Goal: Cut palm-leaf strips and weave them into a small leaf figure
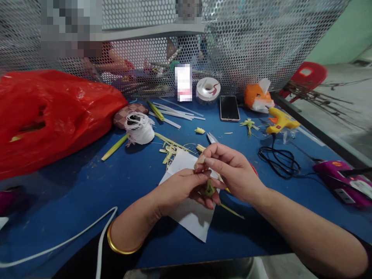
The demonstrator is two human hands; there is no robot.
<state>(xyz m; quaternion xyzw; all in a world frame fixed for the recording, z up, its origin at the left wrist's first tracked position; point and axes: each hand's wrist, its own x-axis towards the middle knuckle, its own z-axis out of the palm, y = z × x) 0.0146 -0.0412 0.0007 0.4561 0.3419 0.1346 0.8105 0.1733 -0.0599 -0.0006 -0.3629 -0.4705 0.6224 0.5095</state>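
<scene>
Over a blue surface (87,186), a small green folded piece (210,188) is gripped by the left hand (183,185), while the right hand (236,169) pinches a pale bit (202,159) just above it; white paper (192,219) lies beneath, scissors (213,137) beyond, a yellow glue gun (281,121) at right.

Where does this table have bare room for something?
Left: blue tabletop shows between the green stalk, white paper and white cable. Right: a patch between the right forearm and black cord. Crowded: beyond the left hand, scraps and white strips.
</scene>
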